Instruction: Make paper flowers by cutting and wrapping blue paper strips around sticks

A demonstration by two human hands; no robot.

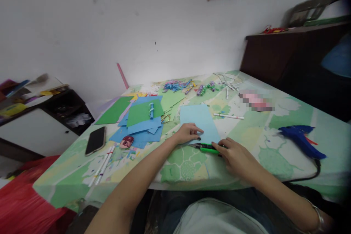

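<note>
A light blue sheet of paper (197, 117) lies near the table's front edge. My left hand (189, 133) rests on its lower left part, fingers apart and pressing it down. Along the sheet's near edge lies a green and black utility knife (207, 147), its pointed metal tip toward the left. My right hand (231, 153) is closed around the handle end from the right, partly hiding it. Left of the sheet are gold-handled scissors (165, 118) and a stack of blue and green papers (141, 117), with a small rolled blue paper (151, 111) on top.
A phone (95, 141), a small round red-and-pink item (126, 142) and white paper sticks (103, 168) lie at left. Another stick (228, 116) lies right of the sheet. A blue glue gun (301, 139) with a black cord sits at far right. Curled paper pieces (174, 86) are at the back.
</note>
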